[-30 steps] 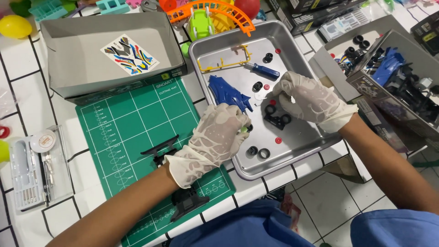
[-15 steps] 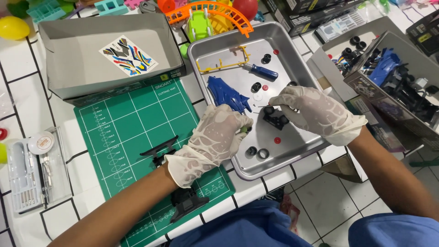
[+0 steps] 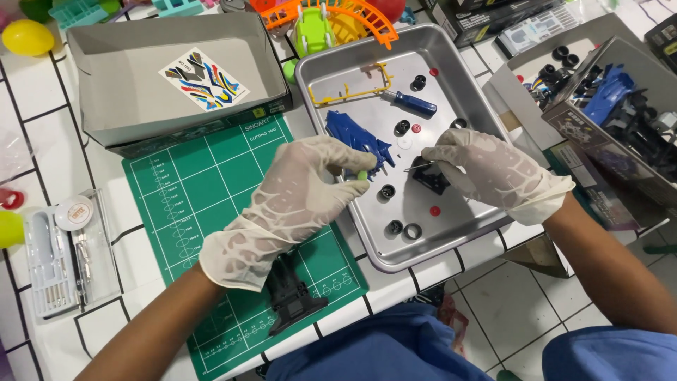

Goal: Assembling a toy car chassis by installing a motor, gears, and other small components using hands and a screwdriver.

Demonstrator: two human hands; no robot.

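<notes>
Left hand [image 3: 300, 187] pinches green piece [image 3: 362, 175]; right hand [image 3: 486, 169] holds thin pin [image 3: 416, 168].

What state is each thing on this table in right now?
Left hand: gloved, fingers pinching a small green piece.
Right hand: gloved, holding a thin metal pin above a small black part.
Silver metal tray: open, holding loose parts.
Blue-handled screwdriver: lying flat in the tray.
Grey cardboard box lid: open, sticker sheet inside.
Green cutting mat: flat.

I see a hobby bench for model cars. Green cutting mat [image 3: 211, 212] at nine o'clock, metal parts tray [image 3: 451, 233] centre, tiled tabletop [image 3: 42, 141].
</notes>
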